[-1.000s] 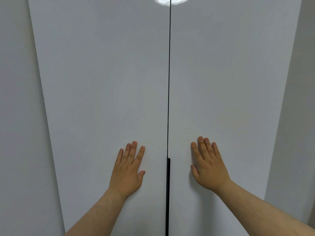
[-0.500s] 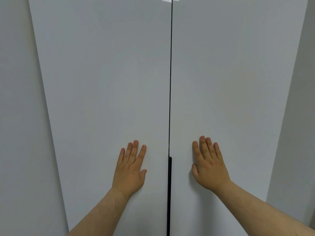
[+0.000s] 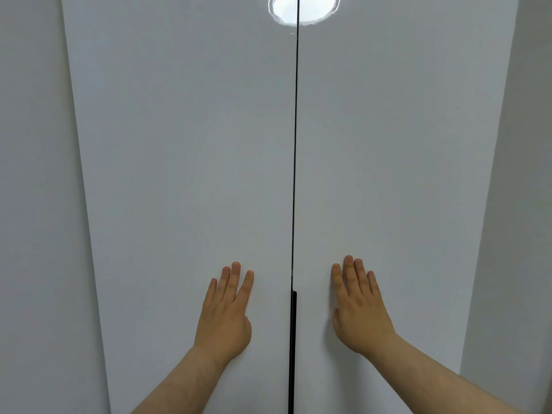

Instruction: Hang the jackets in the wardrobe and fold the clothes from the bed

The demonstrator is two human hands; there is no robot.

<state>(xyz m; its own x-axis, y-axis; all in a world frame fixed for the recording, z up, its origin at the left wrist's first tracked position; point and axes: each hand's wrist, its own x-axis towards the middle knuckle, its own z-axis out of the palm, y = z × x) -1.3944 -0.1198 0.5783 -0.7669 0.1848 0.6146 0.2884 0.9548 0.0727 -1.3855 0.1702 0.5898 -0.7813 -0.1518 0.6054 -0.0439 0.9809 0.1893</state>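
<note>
Both hands lie flat against the shut wardrobe [image 3: 185, 174], low in the frame. The left hand [image 3: 227, 312] presses the left door [image 3: 179, 130] and the right hand [image 3: 360, 309] presses the right door [image 3: 403, 130], one on either side of the seam [image 3: 295, 144]. Fingers are straight and close together, and neither hand grasps anything.

Over the last second almost nothing has shifted — the palms have stayed on the same spots and the seam is as thin as it was. Only the view has tipped up a little, so the round reflection [image 3: 301, 8] at the top centre shows more fully.

A dark handle strip [image 3: 294, 339] runs down the seam between the wrists, untouched. Plain walls flank the doors at the far left [image 3: 30, 204] and far right [image 3: 525, 204].

I judge this to be a steady push on closed doors, either seating them shut or working a press latch; which one cannot be told. No jackets, clothes or bed are in view, so how much hanging and folding is done cannot be read here. If the doors must open, the strip is the likely place to pull.
</note>
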